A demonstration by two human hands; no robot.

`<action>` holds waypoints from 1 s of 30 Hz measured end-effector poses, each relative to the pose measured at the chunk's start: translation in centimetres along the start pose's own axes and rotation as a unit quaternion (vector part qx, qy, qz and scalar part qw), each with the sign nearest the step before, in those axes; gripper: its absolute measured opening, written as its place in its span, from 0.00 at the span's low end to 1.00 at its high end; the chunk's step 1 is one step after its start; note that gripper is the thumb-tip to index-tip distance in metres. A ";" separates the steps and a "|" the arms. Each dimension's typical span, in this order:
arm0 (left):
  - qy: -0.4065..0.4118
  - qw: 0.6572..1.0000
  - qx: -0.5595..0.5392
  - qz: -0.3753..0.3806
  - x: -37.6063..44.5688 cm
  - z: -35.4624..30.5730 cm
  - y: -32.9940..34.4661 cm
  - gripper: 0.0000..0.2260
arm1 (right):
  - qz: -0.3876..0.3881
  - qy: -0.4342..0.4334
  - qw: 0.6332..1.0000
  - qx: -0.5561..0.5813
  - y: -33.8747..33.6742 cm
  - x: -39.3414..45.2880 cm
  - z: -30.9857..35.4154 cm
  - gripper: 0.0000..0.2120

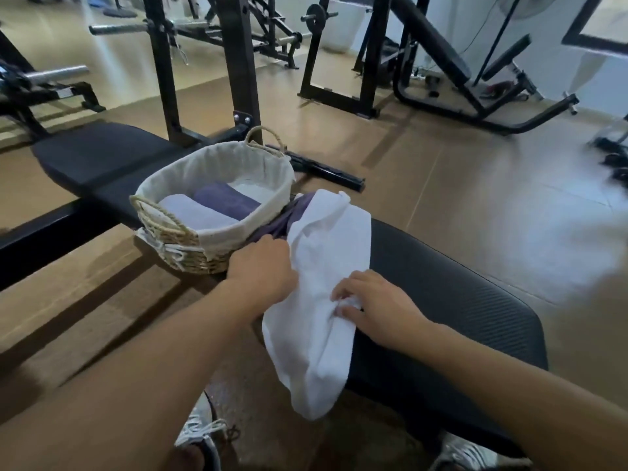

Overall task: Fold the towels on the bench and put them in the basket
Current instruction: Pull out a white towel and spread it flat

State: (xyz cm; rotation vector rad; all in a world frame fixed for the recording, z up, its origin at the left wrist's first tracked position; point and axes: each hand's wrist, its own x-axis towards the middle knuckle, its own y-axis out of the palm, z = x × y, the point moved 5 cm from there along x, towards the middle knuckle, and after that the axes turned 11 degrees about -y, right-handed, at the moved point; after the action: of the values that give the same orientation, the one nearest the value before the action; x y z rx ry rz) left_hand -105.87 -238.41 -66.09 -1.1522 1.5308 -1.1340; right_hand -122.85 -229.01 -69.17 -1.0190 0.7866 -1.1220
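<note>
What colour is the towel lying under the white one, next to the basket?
Purple: the crumpled towel peeks out beneath the white towel, seen in the head view.

white towel (323, 294) crumpled on the black bench (458, 300) – purple towel (289, 219) beneath, beside the lined wicker basket (210, 171).

1. Floor (458, 185): tan, matte, laid in large panels with thin seams; long dark shadows cross it at left.
2. Black steel rack uprights (238, 62) stand mid-room, chrome bar ends (54, 73) jutting at left.
3. Small weight plate (315, 18) on a bar, far centre.
4. Angled black machine frame (475, 107) at right.
5. Pale wall (550, 56) behind; dark-framed window (598, 32), bright daylight.
</note>
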 end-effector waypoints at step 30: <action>0.268 0.940 -0.101 0.186 -9.7 -8.4 4.9 0.35 | -0.467 0.199 0.833 0.220 -12.3 -12.0 -5.9 0.08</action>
State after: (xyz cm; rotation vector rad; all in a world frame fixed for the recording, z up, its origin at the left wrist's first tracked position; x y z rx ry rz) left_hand -113.09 -226.94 -68.07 -0.6514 2.2188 -1.0919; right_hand -135.57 -220.24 -59.68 -0.7639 0.2615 -2.2978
